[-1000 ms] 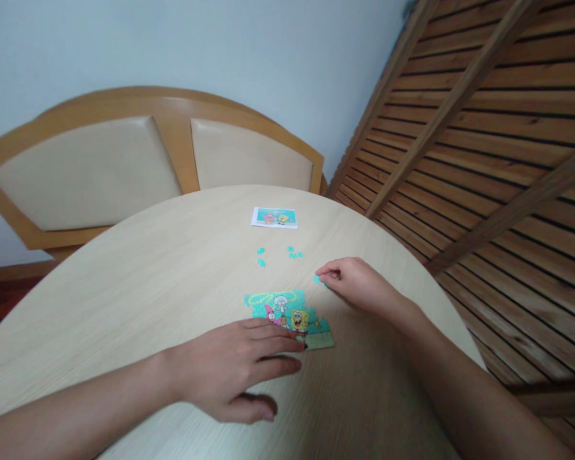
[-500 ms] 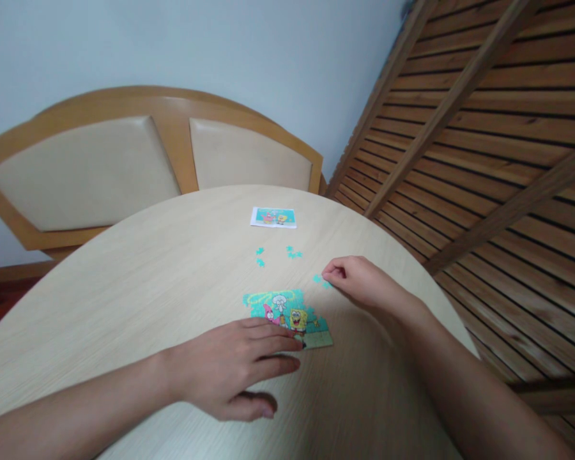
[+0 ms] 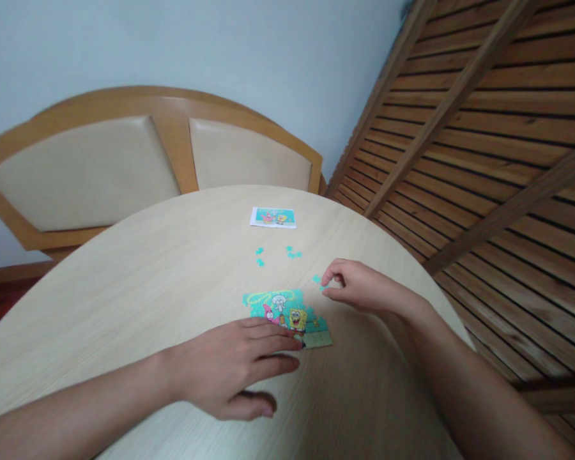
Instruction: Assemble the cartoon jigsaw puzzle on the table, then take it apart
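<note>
And here's the big one, the pale, round-edged wooden table [image 3: 124, 306] sweeping across the view, with a bluish-white wall [image 3: 230, 45] rising beyond it! Over on the right leans a brown slatted wooden panel [image 3: 483, 128], and at the table's far side stands a wood-framed backrest [image 3: 172, 150] with two cream panels.

Now to the hands! The left hand [image 3: 239, 367] lies palm down, fingers loosely spread and gripping nothing in sight, its fingertips covering the lower left part of the puzzle [image 3: 294, 313]. The right hand [image 3: 352, 284] is curled, thumb and forefinger arched close together right at a turquoise piece [image 3: 322, 288]; whether they have hold of it, I can't tell.

That puzzle sits on the near part of the table, between the hands, partly joined, showing yellow and pink cartoon figures on turquoise. Straight beyond it lies a small picture sheet [image 3: 274, 218] in similar colours.

Smallest of all, the loose bits: a cluster of pieces [image 3: 292, 255], a pair to its left [image 3: 260, 262], and a single piece [image 3: 317, 278] just beside the right fingertips!
</note>
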`<state>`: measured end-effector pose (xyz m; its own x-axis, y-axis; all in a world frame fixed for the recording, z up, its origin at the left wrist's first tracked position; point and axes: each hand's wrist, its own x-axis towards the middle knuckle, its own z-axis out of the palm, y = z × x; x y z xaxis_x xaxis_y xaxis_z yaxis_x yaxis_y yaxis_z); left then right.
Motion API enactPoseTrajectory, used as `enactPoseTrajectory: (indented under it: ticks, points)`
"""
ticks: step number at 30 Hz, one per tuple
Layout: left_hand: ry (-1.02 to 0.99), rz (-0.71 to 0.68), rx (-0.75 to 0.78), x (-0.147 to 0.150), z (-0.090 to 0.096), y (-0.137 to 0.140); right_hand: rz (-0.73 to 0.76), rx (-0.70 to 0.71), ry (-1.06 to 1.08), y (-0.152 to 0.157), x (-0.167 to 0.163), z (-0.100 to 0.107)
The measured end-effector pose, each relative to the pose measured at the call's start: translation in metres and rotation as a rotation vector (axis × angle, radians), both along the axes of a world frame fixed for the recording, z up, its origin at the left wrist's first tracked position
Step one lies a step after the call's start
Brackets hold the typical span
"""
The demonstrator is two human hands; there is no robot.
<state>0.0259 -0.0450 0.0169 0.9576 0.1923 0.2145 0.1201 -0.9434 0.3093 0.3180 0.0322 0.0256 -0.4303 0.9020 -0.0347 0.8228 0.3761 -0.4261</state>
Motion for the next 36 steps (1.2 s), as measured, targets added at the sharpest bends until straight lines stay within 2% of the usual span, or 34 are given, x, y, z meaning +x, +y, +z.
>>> enactPoseTrajectory:
  ticks: [11, 19, 29, 36]
  points:
    - [-0.019, 0.012, -0.009, -0.002, -0.002, 0.000, 0.225, 0.047, 0.086, -0.003, -0.013, 0.000]
    - [-0.030, 0.004, -0.013, -0.001, -0.002, 0.000, 0.045, 0.064, 0.012, -0.005, -0.015, 0.002]
    - [-0.037, 0.010, -0.014, -0.001, -0.002, 0.000, 0.070, 0.037, 0.034, -0.004, -0.021, -0.002]
    - [-0.029, 0.013, -0.011, -0.001, 0.000, -0.001, 0.181, 0.040, 0.081, -0.006, -0.025, -0.003]
